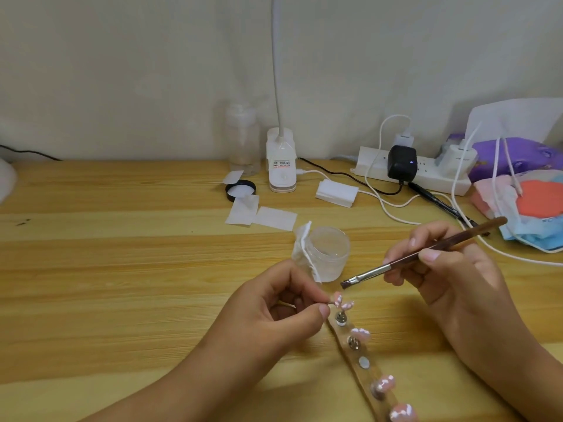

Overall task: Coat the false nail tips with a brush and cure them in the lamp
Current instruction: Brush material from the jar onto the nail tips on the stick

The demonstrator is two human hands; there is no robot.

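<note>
Where the thumb and forefinger of the left hand meet, a pink nail tip is pinched by its small stand, with the remaining fingers curled loosely beneath. A brown-handled brush is held pen-fashion in the right hand between thumb and first fingers. Its flat bristles are pointed toward eight o'clock and poised just above the pinched tip, not touching it.

More pink tips are seated along a tan holder strip, which runs off toward five o'clock (one magnet spot on it is bare). At twelve o'clock from the tip an open frosted jar is stood; what it holds cannot be told through its wall. A white cotton pad is draped against its nine o'clock side.

Farther out at eleven o'clock a black lid is laid upside down, its white liner showing, beside loose white wipes. A clear bottle, too blurred for its contents to be read, is stood by a white gooseneck stand. At two o'clock a power strip with plugs and cables is seen. All is borne on a pale wooden table set against a plain light wall.
</note>
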